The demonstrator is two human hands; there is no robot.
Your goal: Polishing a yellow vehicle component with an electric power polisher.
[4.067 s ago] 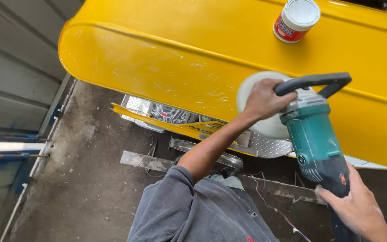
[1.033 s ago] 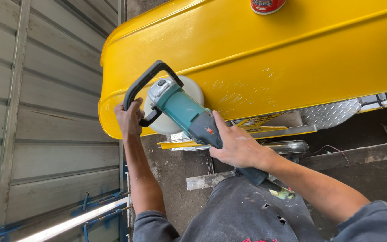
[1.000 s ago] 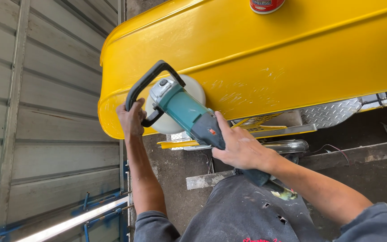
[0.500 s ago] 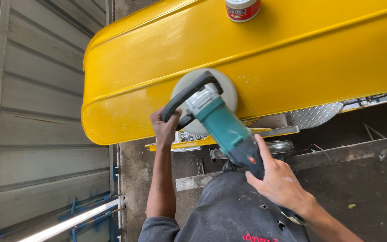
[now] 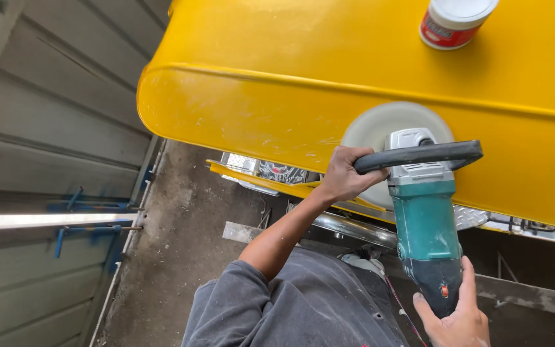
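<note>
Polisher (image 5: 422,212) now rightward, between hands.

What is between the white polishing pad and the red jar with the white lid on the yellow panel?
In the head view, only bare yellow panel lies between the polishing pad and the jar, crossed by the panel's raised ridge. Nothing else stands there.

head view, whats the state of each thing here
polisher: held in both hands, pad flat on the panel side
pad: pressed to the yellow panel
left hand: gripping the black loop handle
right hand: gripping the rear grip
jar: upright on the panel, lid on
</note>
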